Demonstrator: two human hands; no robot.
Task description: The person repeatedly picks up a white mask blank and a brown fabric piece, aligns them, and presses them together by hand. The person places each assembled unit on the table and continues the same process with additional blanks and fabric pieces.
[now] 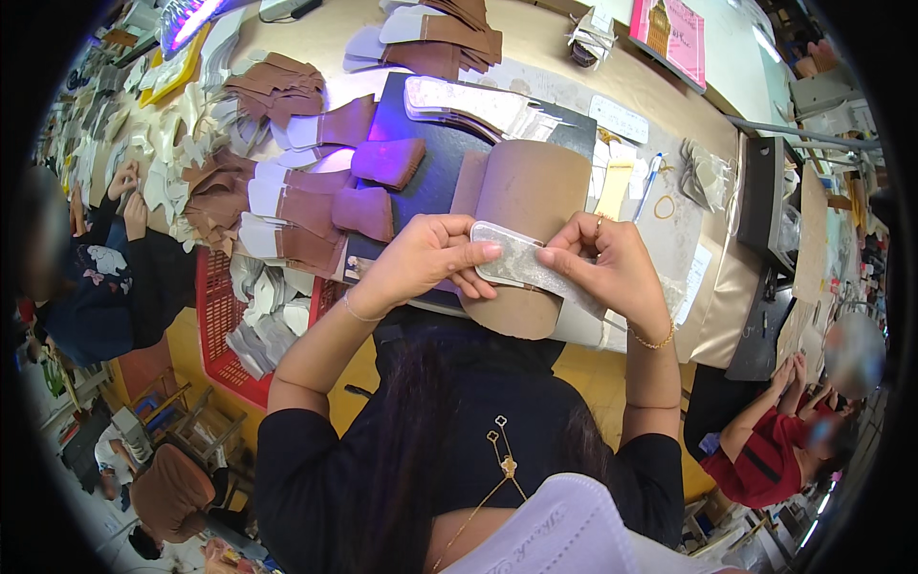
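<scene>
A pale grey, flat piece with a rounded end and white edge lies across a large brown cylinder. My left hand grips its rounded end, thumb on top and fingers underneath. My right hand pinches the same piece farther along, thumb and fingertips close together. Part of its right end is covered by this hand. Behind the cylinder, a stack of whitish curved pieces rests on a dark board. Left of the cylinder are brown padded blocks.
Fanned stacks of brown and white cut pieces cover the table's left side. A red basket with pale pieces stands below the left edge. A blue pen and yellow strip lie at right. Other people sit at both sides.
</scene>
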